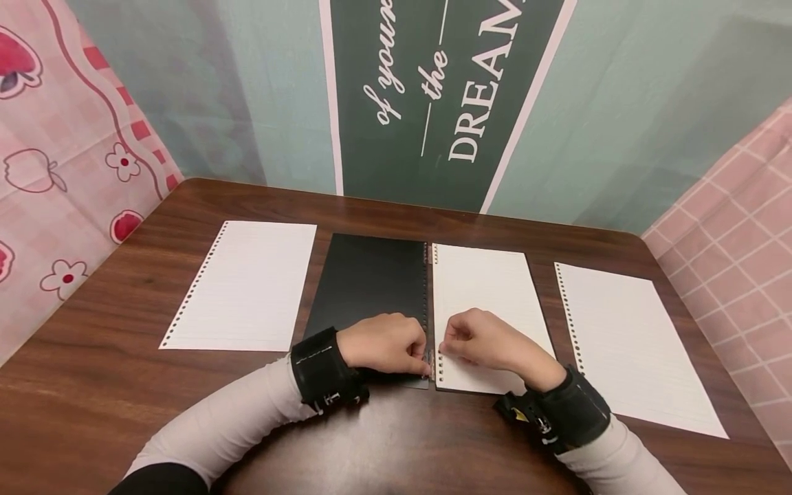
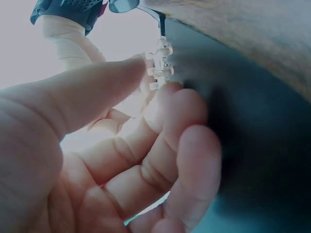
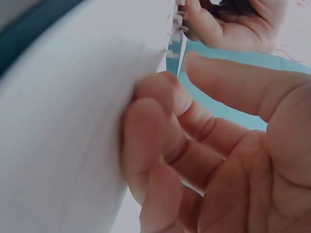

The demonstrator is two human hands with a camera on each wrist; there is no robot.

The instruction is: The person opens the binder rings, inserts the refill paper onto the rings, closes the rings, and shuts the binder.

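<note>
A loose-leaf binder lies spread out, its black cover (image 1: pixel 377 275) on the left and a white punched sheet stack (image 1: pixel 482 282) on the right. At the near end of its spine, my left hand (image 1: pixel 383 342) pinches the clear plastic binder rings (image 2: pixel 160 60) between thumb and fingers. My right hand (image 1: pixel 485 340) is over the near part of the white stack, by its holed edge. In the right wrist view its loosely bent fingers (image 3: pixel 146 126) rest against the paper, with the thumb apart from them.
One loose lined sheet (image 1: pixel 244 289) with punched holes lies left of the binder; another loose sheet (image 1: pixel 631 344) lies to the right. The brown wooden table (image 1: pixel 390 440) meets a green printed cloth (image 1: pixel 284 89) at the back. Pink cloths hang on both sides.
</note>
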